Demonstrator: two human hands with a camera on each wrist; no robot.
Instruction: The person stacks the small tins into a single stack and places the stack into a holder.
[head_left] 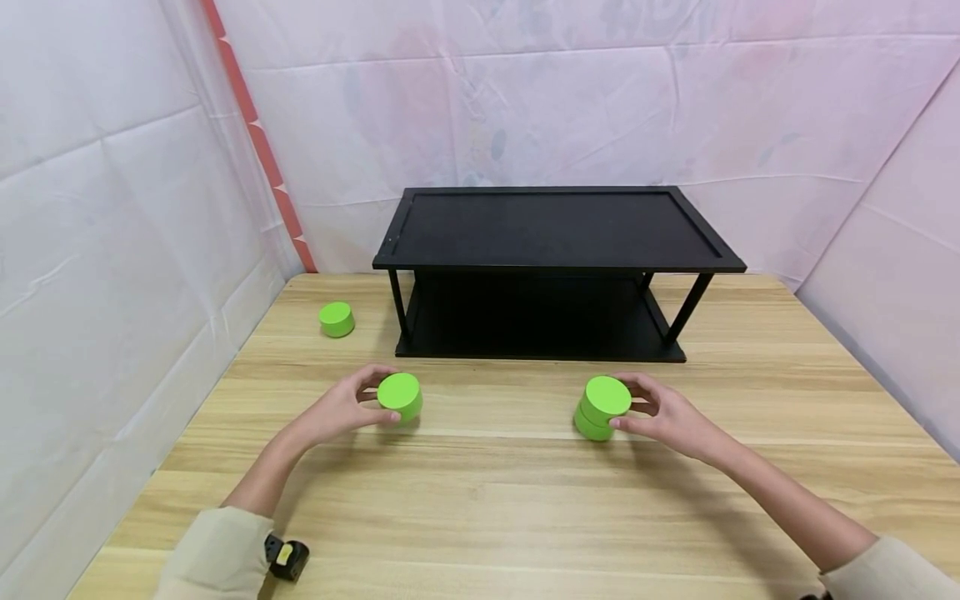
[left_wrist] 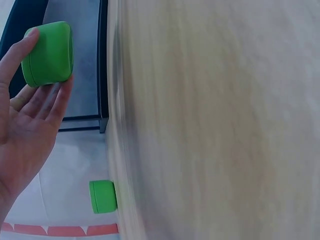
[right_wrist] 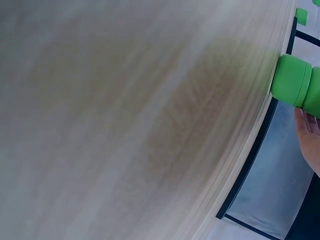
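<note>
Gripping one green block (head_left: 400, 393) above the table (head_left: 480, 517), the left hand (head_left: 351, 407) has its fingers part-curled around it; the right hand (head_left: 663, 417) likewise curls its fingers on an upper block (head_left: 604, 397) atop a lower block (head_left: 591, 427). Two look stacked; the left-held one and a far block (head_left: 337, 319) are separate.

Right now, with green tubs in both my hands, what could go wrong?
The upper tub in your right-hand grip looks off-centre over the lower tub, so letting go there might make it slide or topple. Your left-hand grip has the left tub raised off the table, held between thumb and fingers, so it could slip and drop.
</note>
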